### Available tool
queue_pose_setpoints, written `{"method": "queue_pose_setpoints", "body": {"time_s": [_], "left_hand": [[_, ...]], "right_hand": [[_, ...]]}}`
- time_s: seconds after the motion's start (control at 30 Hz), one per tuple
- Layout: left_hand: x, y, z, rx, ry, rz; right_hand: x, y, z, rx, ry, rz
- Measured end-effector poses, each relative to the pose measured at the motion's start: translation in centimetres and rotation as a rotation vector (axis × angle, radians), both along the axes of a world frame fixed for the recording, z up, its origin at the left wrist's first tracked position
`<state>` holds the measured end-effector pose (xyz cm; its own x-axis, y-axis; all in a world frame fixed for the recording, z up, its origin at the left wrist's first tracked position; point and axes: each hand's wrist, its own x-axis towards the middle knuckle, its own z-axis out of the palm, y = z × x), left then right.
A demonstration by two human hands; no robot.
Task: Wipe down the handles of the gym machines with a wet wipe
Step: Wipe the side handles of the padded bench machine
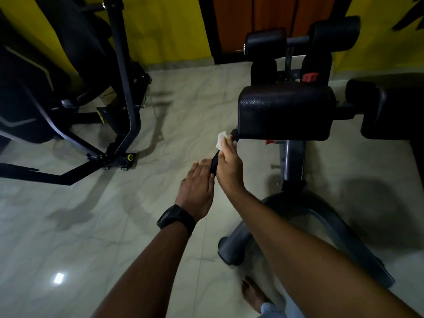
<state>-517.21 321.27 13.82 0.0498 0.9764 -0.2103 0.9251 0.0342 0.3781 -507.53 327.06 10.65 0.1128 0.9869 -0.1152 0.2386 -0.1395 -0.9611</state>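
Head view. My right hand (229,161) wraps the black handle (214,163) that juts from under the padded seat (284,111), pinching a white wet wipe (221,140) against it — its fingertips are hidden behind the bar. My left hand (198,182), fingers straight, lies against the handle's near end; the black watch (175,218) on that wrist shows a dark face. A yellow plate (101,114) on the machine (124,76) at left bears a mark I cannot read.

You face yellow walls (160,31) with a brown wooden door (270,19) between them. Under you, pale glossy floor tiles (91,214) carry soft shadows and one bright square reflection (58,277) at near left.
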Motion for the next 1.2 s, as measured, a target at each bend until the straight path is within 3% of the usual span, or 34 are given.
{"method": "queue_pose_setpoints", "body": {"time_s": [0.27, 0.47, 0.53, 0.63, 0.7, 0.8, 1.0, 1.2], "left_hand": [[0.4, 0.3, 0.3, -0.02, 0.002, 0.017], [0.9, 0.8, 0.6, -0.023, 0.013, 0.009], [1.0, 0.8, 0.6, -0.04, 0.017, 0.02], [1.1, 1.0, 0.5, -0.053, 0.029, 0.017], [1.1, 0.9, 0.5, -0.053, 0.022, 0.02], [1.1, 0.8, 0.2, -0.021, 0.005, 0.026], [1.2, 1.0, 0.0, 0.005, 0.009, 0.027], [1.1, 0.8, 0.1, -0.008, 0.021, 0.02]], "right_hand": [[4.6, 0.9, -0.7, 0.303, -0.579, 0.43], [5.0, 3.9, 1.8, 0.373, -1.119, 0.669], [4.3, 3.8, 2.0, 0.272, -1.201, 0.69], [3.3, 4.8, 3.0, 0.092, -1.167, 0.717], [3.6, 4.1, 1.9, 0.163, -1.063, 0.665], [4.1, 0.1, -1.0, 0.267, -0.516, 0.343], [-0.2, 0.4, -0.8, -0.349, 0.431, -0.236], [0.9, 3.9, 0.2, -0.501, 0.721, -0.433]]}}
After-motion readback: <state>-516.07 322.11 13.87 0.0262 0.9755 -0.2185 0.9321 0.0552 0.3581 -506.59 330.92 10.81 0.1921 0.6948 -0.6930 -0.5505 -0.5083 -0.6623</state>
